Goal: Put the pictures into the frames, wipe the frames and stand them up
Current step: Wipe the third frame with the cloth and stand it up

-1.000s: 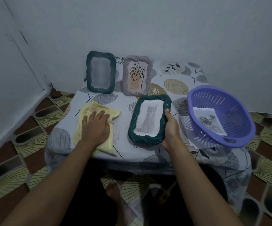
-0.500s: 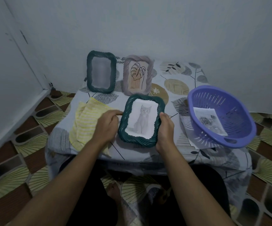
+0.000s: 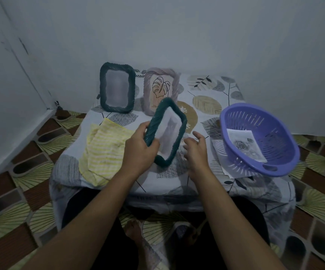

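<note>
Wearer's body, seen from above
Bare left hand (image 3: 140, 151) and right hand (image 3: 195, 152), forearms (image 3: 91, 209) uncovered from 7 and 5 o'clock; black garment (image 3: 99, 240) over both legs; bare foot (image 3: 133, 229) at 6 o'clock

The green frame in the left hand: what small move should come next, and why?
Probably bring the open right hand to the free edge of the green frame: only the left hand grips it, tilted above the table.

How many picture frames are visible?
3: a dark green rope-edged frame standing back left, a mauve frame beside it, a second dark green frame held in the left hand.
</note>
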Available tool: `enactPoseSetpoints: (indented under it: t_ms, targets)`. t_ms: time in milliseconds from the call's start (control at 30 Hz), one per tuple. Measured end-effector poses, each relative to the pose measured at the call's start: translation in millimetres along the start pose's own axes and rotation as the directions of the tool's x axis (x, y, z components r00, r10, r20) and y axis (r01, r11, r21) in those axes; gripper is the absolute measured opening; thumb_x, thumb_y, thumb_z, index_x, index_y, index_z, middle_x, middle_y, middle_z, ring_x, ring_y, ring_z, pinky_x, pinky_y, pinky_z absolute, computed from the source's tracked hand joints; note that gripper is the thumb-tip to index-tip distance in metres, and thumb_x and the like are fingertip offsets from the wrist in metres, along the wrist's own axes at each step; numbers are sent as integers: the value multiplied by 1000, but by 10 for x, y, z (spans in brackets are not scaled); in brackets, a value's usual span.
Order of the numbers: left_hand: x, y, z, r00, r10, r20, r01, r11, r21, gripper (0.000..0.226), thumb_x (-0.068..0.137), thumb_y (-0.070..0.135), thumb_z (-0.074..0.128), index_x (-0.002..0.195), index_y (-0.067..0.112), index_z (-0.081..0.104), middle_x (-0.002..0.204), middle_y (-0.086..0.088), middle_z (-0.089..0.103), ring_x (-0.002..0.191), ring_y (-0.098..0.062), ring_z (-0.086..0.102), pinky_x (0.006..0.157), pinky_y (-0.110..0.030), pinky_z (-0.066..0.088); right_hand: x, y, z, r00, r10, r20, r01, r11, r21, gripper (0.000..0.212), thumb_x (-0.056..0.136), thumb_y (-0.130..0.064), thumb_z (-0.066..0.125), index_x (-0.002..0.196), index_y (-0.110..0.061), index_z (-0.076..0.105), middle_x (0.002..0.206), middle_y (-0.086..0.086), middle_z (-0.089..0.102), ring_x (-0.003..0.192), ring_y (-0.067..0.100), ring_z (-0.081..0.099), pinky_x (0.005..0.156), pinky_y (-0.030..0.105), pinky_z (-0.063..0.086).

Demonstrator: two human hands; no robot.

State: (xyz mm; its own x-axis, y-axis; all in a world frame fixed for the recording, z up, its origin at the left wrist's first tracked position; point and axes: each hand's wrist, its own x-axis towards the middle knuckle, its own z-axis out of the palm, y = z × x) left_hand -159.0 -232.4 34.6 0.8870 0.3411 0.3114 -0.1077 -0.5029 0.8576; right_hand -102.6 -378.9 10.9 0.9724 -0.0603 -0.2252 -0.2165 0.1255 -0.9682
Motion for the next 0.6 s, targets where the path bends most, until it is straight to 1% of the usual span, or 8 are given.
enactPoseSetpoints:
  t_ms: [67,133,233,300,433,467,533,600]
  targets:
    - [-9,56,2,971,240,-11,-230,942,245,38,89,26,56,127,26,56,82,-1,68,71,-27,63,60,-35,50,-30,-95,22,994,-64,85,61,997,46,24,101,-22,53,125,-22,57,121,2,63,106,19,60,84,31,48]
    - [-24,65,52,918,393,57,-376,814,442,43,87,23,58,130,26,55,82,-5,68,68,-33,64,54,-37,49,-56,-194,59,985,-63,158,37,985,166,29,104,-26,47,127,-13,60,115,3,67,97,17,64,82,30,53]
    - [-45,36,155,868,482,121,-453,667,592,49,82,13,69,130,22,60,77,-4,63,63,-30,61,44,-31,42,-62,-279,82,983,-2,186,-60,943,327,41,105,-32,45,131,-2,56,112,9,68,97,22,69,92,39,57]
    - [-59,11,195,836,528,149,-499,620,606,51,79,13,74,128,20,63,78,-4,61,64,-28,59,45,-30,40,-51,-281,65,985,16,173,-78,931,358,44,104,-32,47,132,1,55,113,15,65,100,27,66,91,43,57]
    - [-56,-82,217,811,530,247,-560,582,590,52,84,34,73,133,20,60,91,-5,66,77,-28,61,63,-35,47,-38,-231,32,983,45,180,-112,918,381,46,102,-38,50,134,-5,56,120,18,65,105,30,66,84,43,59]
    - [-66,-96,219,811,511,285,-569,576,588,53,88,43,66,136,22,58,98,-6,66,83,-29,61,68,-37,48,-39,-227,29,981,53,187,-122,916,381,47,101,-39,52,134,-6,56,122,17,66,105,29,67,83,42,61]
    - [-107,-107,220,821,431,375,-570,589,573,57,95,56,45,143,26,50,114,-6,63,95,-28,58,78,-38,46,-28,-225,25,984,44,174,-108,920,376,39,102,-32,53,131,-7,57,115,15,69,95,26,70,73,35,61]
    - [-147,-102,209,832,341,437,-544,653,527,57,100,57,29,146,27,45,127,-3,59,106,-26,54,86,-39,43,-6,-224,15,989,25,146,-80,922,378,30,105,-22,48,129,-7,57,110,15,70,89,25,71,71,33,60]
